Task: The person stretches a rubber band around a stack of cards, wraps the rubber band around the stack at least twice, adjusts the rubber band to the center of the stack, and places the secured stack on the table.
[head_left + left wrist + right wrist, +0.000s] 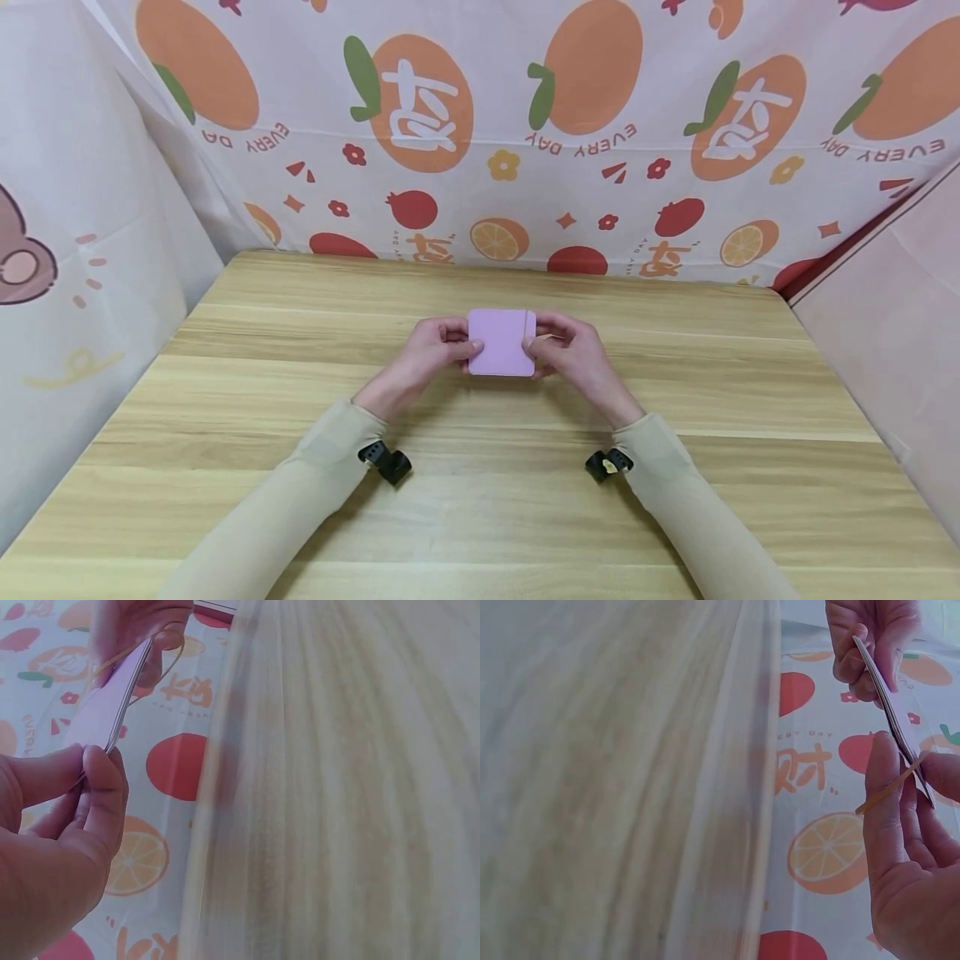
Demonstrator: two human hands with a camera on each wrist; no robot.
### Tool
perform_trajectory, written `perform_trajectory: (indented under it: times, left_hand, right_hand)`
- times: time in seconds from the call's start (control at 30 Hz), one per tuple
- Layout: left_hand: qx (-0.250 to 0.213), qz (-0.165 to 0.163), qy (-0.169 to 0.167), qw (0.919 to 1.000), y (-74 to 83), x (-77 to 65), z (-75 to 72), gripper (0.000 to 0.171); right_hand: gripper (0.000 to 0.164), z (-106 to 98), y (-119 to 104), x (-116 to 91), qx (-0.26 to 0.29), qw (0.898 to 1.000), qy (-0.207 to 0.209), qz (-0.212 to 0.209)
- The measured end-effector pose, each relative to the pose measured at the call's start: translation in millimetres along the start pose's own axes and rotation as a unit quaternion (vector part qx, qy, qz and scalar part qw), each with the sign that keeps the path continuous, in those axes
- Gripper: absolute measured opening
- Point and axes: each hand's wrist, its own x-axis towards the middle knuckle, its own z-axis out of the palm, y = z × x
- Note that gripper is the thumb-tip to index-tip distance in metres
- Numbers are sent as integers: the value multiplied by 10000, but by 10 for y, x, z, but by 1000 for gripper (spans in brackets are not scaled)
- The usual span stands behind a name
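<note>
Head view first: your purple pad [498, 343] is held up between both hands over the middle of the table [487, 500]. Your left hand [435, 346] has a thumb-and-finger pinch on one side, and your right hand [572, 350] is pinching the other, right by the band [525, 323]. Count: one pad, one band, two hands, one table, plus one left cam [395, 467] and one right cam [597, 466].

Left wrist: that pinch looks nearly closed on the pad's edge, nothing else in it. At the far end the band bows out past the pad, around your right fingers.

Right wrist: thumb on the pad, index stuck out with the band stretched across it, so that grip's only partly closed. I'd call this the band-working step. Next move calls for a steady left pinch and the right index guiding the band without bending the pad.
</note>
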Motion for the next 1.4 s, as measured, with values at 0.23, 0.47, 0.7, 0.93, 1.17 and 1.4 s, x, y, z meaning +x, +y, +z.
perform_trajectory:
  times: [0.23,0.47,0.7,0.93,1.17,1.4]
  left_hand:
    - [-33,14,-54,10000,-3,0,16,11]
    - [-137,34,345,9993,11,-3,20,11]
    - [-598,-46,853,9945,45,15,-5,16]
    - [-1196,-273,1081,9865,63,20,-36,16]
    - [-2164,-347,1263,9675,100,22,-38,9]
    - [-2504,-533,1661,9523,148,15,-51,7]
  right_hand:
    - [38,2,-29,-21,-207,9995,-179,132]
    - [38,21,-3,-15,31,9985,-429,344]
    - [26,99,31,-37,456,9967,-620,247]
    - [25,154,66,-78,541,9906,-1195,379]
    - [23,192,58,-147,-56,9815,-1908,108]
    - [21,319,-99,-262,-1842,9230,-2144,-2610]
